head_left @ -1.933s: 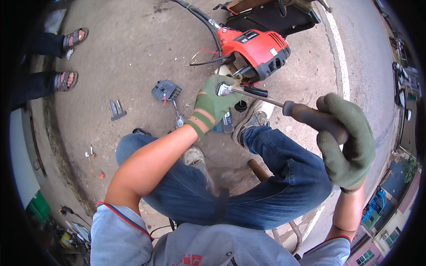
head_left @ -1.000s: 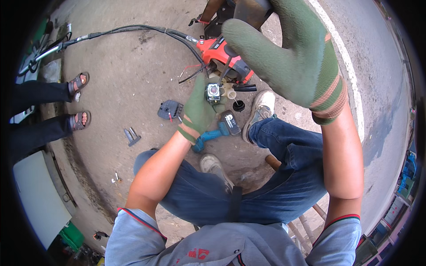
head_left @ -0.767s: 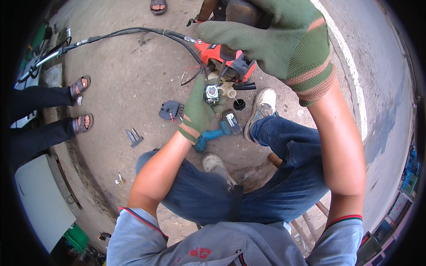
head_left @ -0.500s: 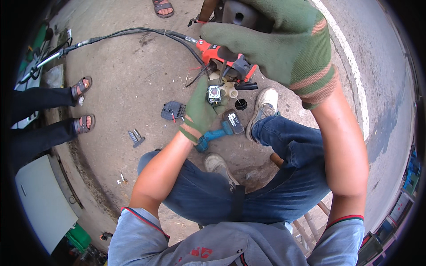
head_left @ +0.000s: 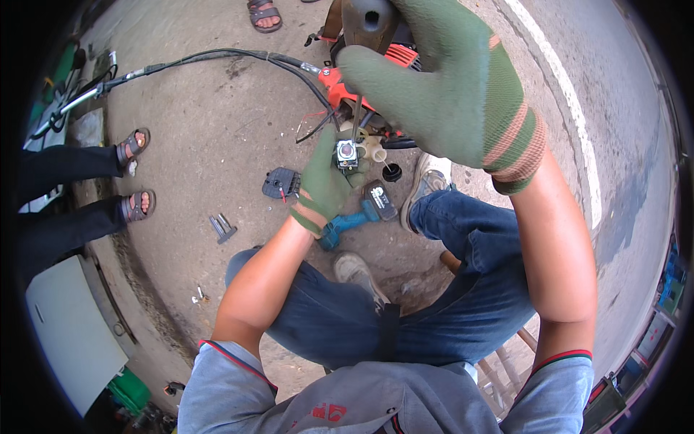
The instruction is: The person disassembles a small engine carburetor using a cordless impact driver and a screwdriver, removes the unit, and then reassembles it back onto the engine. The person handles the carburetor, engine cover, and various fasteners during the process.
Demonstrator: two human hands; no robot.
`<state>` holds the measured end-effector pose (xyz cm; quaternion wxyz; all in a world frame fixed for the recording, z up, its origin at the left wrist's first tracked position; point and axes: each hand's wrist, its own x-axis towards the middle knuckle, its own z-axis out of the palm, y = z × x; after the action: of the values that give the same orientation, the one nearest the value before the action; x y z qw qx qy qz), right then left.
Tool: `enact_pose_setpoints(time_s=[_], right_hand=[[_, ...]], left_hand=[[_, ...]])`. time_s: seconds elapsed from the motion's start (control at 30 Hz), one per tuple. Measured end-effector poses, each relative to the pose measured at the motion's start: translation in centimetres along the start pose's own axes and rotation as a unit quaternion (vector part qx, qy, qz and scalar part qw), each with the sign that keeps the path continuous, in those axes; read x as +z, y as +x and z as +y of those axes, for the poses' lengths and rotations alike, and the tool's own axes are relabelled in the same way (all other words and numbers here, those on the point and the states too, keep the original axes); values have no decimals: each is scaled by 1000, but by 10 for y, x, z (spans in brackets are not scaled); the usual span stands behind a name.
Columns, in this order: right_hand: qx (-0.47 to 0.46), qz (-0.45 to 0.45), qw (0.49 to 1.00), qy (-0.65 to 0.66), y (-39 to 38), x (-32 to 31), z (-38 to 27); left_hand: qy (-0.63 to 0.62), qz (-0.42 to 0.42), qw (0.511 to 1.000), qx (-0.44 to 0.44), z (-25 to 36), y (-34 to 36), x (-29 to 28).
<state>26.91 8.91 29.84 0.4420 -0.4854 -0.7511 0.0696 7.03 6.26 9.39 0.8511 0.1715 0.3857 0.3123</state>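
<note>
My left hand (head_left: 319,184), in a green striped glove, grips a small square metal carburetor (head_left: 346,152) beside the red engine housing (head_left: 335,84) of a long-shafted machine. My gloved right hand (head_left: 441,87) is closed on a screwdriver (head_left: 357,114); its handle is mostly hidden by the glove, and the shaft points down at the carburetor, where I cannot make out the tip. A pale translucent part (head_left: 374,148) sits beside the carburetor. Just below lie a black cap (head_left: 392,171), a teal drill (head_left: 349,226) with a battery, and a black plastic cover (head_left: 280,181).
Several metal pieces (head_left: 221,228) lie on the pavement at left. Another person's sandalled feet (head_left: 132,144) stand at the left, with more (head_left: 264,14) at the top. The machine's shaft (head_left: 155,69) stretches left. My legs (head_left: 463,282) are bent below; a road line (head_left: 578,130) runs at right.
My right hand has swung up and inward, turning the screwdriver from a sideways slant to pointing down at the carburetor. My left hand still grips it. Sandalled feet have appeared at the top.
</note>
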Motion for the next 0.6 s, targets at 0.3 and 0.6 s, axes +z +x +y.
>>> enact_pose_setpoints(time_s=[0.3, 0.6], right_hand=[[-87, 67, 994, 27, 2, 2, -4], [35, 38, 994, 95, 2, 2, -9]], left_hand=[[10, 3, 1000, -2, 4, -5, 12], [17, 34, 999, -9, 8, -8, 19]])
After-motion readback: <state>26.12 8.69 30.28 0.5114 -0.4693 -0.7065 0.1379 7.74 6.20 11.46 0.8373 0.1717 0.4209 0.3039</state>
